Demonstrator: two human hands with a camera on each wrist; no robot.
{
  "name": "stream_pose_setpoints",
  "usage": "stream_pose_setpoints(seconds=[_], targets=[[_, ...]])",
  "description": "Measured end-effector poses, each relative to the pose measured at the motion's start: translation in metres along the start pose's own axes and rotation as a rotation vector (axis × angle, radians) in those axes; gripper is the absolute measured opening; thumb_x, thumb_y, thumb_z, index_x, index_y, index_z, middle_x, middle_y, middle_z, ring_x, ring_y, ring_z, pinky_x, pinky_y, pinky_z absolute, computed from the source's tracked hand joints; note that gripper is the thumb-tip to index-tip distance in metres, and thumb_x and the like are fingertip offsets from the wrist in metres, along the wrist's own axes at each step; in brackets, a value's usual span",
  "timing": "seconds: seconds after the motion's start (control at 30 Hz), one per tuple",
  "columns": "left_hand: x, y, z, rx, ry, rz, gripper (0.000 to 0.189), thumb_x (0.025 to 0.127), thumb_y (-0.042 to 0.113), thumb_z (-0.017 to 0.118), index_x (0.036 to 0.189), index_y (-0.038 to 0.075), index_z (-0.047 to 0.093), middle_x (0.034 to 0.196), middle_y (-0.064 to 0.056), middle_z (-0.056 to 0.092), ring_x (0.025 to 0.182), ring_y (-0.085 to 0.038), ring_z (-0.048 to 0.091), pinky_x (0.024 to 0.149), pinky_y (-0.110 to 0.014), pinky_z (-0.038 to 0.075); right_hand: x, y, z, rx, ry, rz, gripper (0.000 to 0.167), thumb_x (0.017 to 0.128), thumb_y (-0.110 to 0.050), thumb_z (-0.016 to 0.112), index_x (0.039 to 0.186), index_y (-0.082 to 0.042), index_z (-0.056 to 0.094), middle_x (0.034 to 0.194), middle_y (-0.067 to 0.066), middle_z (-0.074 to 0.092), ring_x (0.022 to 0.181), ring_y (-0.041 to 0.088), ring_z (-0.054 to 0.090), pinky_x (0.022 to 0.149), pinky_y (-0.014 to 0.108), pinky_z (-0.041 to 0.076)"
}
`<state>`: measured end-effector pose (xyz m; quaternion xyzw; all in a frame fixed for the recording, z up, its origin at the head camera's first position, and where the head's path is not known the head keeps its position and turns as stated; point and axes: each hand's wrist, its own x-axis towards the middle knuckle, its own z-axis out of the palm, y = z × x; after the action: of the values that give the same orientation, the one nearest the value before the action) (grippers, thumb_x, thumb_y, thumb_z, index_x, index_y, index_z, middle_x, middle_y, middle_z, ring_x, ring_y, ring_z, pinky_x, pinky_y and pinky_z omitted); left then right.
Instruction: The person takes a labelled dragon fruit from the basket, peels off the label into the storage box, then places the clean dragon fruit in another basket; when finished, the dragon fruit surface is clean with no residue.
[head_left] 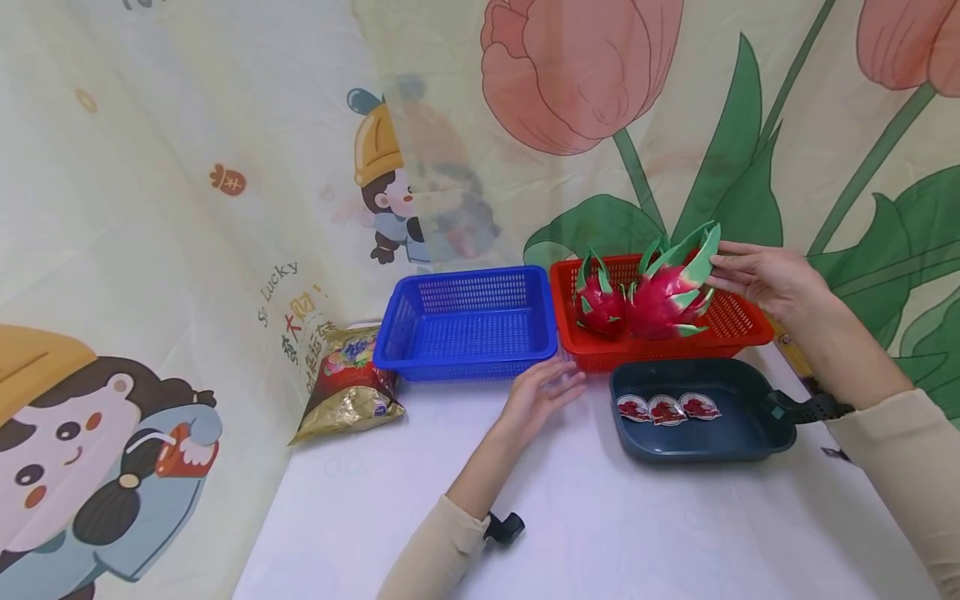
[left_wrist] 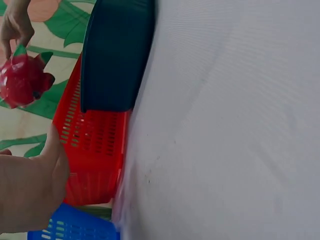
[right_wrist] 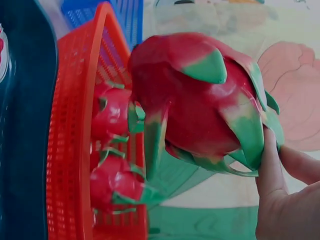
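Observation:
My right hand (head_left: 772,275) pinches a dragon fruit (head_left: 667,302) by its green leaf tips, and the fruit hangs over the red basket (head_left: 731,321). In the right wrist view this dragon fruit (right_wrist: 200,95) looks large, with a pink-red skin and green scales. Two more dragon fruits lie in the basket below, one (right_wrist: 111,112) beside the other (right_wrist: 117,182). My left hand (head_left: 536,396) holds nothing. Its fingers are loosely spread, close to the front corners of the blue basket (head_left: 465,367) and the red one.
In front of the red basket is a dark teal tray (head_left: 705,446) with several round red-and-white stickers (head_left: 667,409) in it. Left of the blue basket lies a gold and dark snack bag (head_left: 348,379). A printed curtain (head_left: 300,125) hangs behind the white table (head_left: 585,533).

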<state>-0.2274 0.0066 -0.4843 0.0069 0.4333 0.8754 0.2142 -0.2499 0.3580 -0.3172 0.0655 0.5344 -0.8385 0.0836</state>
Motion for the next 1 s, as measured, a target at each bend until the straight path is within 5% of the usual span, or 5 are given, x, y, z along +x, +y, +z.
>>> stream_pose_setpoints(seconds=[0.2,0.37,0.53,0.77,1.0], targets=[[0.015,-0.003,0.009,-0.165,0.110,-0.009,0.046,0.101,0.005,0.065,0.144,-0.005,0.053,0.141,-0.025,0.059,0.126,-0.038,0.065,0.105,-0.051,0.053,0.010,-0.006,-0.014,0.050,0.088,-0.019,0.013,0.094,-0.003,0.074,0.097,-0.015,0.078,0.095,0.000,0.079,0.085,0.022,0.079,0.080,0.033,0.064],[0.027,-0.009,0.015,-0.264,0.208,0.011,0.026,0.098,-0.004,0.066,0.123,-0.004,0.061,0.115,-0.019,0.069,0.112,-0.034,0.071,0.103,-0.052,0.055,0.020,-0.009,-0.024,0.078,0.136,-0.031,0.032,0.093,-0.002,0.075,0.120,-0.020,0.076,0.095,-0.001,0.079,0.086,0.020,0.079,0.081,0.034,0.064],[0.035,-0.010,0.021,-0.283,0.261,0.046,0.014,0.096,-0.008,0.066,0.107,-0.001,0.064,0.104,-0.017,0.070,0.098,-0.029,0.072,0.103,-0.054,0.055,0.028,-0.008,-0.031,0.095,0.171,-0.047,0.073,0.093,0.001,0.074,0.157,-0.019,0.045,0.091,-0.001,0.078,0.084,0.018,0.078,0.079,0.034,0.064],[0.041,-0.013,0.023,-0.312,0.295,0.050,0.037,0.096,-0.008,0.065,0.132,0.001,0.066,0.114,-0.016,0.067,0.103,-0.030,0.070,0.103,-0.053,0.054,0.036,-0.005,-0.040,0.121,0.203,-0.041,0.086,0.093,0.004,0.073,0.161,-0.010,0.022,0.091,-0.004,0.077,0.084,0.017,0.078,0.079,0.035,0.064],[0.039,-0.018,0.026,-0.280,0.248,0.087,0.020,0.097,-0.006,0.066,0.114,0.002,0.059,0.132,-0.024,0.065,0.110,-0.037,0.072,0.101,-0.055,0.055,0.041,0.000,-0.059,0.166,0.217,0.001,0.085,0.093,0.006,0.071,0.162,-0.019,0.027,0.089,-0.005,0.074,0.082,0.017,0.078,0.082,0.035,0.064]])
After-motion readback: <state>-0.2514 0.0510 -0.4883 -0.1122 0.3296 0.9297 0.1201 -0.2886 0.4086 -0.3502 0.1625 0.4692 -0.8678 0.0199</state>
